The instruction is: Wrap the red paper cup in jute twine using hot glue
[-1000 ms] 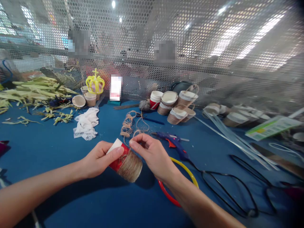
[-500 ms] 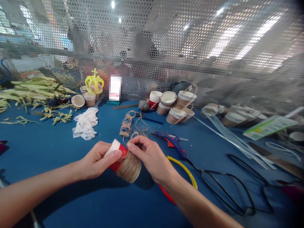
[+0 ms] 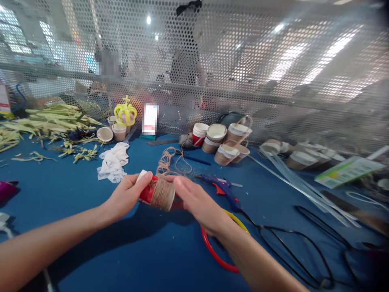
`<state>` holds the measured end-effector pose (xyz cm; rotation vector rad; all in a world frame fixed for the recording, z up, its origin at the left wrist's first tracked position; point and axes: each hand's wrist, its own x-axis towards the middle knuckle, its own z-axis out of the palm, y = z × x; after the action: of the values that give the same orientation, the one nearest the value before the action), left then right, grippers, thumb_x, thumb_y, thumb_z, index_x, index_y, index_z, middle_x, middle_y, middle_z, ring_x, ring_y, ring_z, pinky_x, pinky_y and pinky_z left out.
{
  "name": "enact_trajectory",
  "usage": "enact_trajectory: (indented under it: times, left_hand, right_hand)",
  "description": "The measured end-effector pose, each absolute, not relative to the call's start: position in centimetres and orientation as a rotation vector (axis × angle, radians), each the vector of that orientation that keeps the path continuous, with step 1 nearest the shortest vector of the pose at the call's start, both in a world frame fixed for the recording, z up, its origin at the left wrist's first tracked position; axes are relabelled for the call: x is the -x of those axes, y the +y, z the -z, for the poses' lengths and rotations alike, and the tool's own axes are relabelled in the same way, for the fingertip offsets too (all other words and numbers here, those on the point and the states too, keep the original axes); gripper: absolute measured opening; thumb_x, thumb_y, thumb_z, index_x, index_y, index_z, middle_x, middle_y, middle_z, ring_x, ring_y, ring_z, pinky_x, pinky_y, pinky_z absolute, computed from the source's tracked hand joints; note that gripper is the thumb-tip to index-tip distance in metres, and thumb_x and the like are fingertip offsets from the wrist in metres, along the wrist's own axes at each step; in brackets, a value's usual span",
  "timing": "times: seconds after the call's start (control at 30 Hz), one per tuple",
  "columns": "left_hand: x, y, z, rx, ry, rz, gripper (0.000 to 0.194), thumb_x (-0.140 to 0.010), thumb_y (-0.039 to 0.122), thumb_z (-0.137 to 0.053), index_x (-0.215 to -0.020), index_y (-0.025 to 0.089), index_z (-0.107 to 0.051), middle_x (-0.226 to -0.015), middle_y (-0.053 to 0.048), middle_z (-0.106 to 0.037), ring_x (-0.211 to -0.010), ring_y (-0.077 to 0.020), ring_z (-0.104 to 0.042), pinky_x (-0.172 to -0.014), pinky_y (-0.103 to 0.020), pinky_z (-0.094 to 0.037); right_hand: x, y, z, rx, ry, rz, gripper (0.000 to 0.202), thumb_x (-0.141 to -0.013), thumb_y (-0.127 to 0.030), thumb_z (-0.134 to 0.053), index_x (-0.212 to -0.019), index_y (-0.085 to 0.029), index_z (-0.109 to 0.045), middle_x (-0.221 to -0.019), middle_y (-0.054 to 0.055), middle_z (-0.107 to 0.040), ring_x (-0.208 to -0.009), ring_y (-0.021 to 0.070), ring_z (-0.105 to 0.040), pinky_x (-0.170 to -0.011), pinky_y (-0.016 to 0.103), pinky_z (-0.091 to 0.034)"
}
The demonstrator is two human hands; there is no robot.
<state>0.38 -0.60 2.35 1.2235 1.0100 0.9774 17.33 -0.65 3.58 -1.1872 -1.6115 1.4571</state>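
A red and white paper cup [image 3: 146, 192] lies tilted in my left hand [image 3: 127, 196], its rim end gripped between thumb and fingers. Brown jute twine [image 3: 163, 194] is wound closely around the cup's lower half. My right hand [image 3: 194, 198] closes around the base end of the cup, with the fingers partly hidden behind it and slightly blurred. Beyond the cup, a loose tangle of twine [image 3: 165, 160] lies on the table. A blue hot glue gun [image 3: 223, 188] with a red trigger rests to the right of my right hand.
Several twine-wrapped cups [image 3: 226, 154] stand at the back. Clear glue sticks [image 3: 306, 186] and a black cable [image 3: 288, 231] lie right. A red and yellow ring [image 3: 214, 253] sits under my right forearm. White cloth [image 3: 114, 162], corn husks [image 3: 60, 117] and a yellow crown [image 3: 125, 113] are left.
My right hand has left its pinch on the twine at the cup's middle and shifted to the base end. The cup has turned to lie more level. The view has tilted slightly up.
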Motion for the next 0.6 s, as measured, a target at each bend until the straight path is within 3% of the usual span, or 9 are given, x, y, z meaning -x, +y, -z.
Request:
enact_trajectory:
  times: [0.1, 0.3, 0.6]
  left_hand:
    - [-0.1, -0.5, -2.6, -1.233, 0.929, -0.963, 0.041, -0.074, 0.048, -0.052, -0.076, 0.009, -0.063, -0.063, -0.004, -0.062, -0.059, -0.013, -0.053, -0.061, -0.025, -0.045]
    - [0.6, -0.3, -2.7, -1.373, 0.798, -0.883, 0.026, -0.063, 0.025, -0.063, -0.085, 0.012, -0.061, -0.071, -0.002, -0.063, -0.06, -0.0115, -0.051, -0.057, -0.022, -0.041]
    - [-0.1, -0.6, -2.2, -1.27, 0.809, -0.888, 0.022, -0.061, 0.02, -0.063, -0.082, 0.012, -0.061, -0.068, 0.0, -0.064, -0.06, -0.0108, -0.053, -0.059, -0.022, -0.043]
  right_hand:
    - [-17.3, -0.6, -3.6, 1.165, -1.687, -1.414, 0.047, -0.076, -0.044, -0.055, -0.112, -0.015, -0.047, -0.111, 0.013, -0.058, -0.094, 0.0213, -0.058, -0.08, 0.037, -0.046]
    - [-17.5, -0.9, -3.4, 1.14, -1.661, -1.354, 0.04, -0.079, -0.041, -0.052, -0.109, -0.014, -0.049, -0.105, 0.012, -0.062, -0.094, 0.0215, -0.059, -0.081, 0.038, -0.046]
    - [-17.4, -2.0, -2.5, 1.258, -1.69, -1.181, 0.038, -0.079, -0.038, -0.053, -0.107, -0.014, -0.049, -0.102, 0.01, -0.062, -0.09, 0.0206, -0.059, -0.079, 0.038, -0.047]
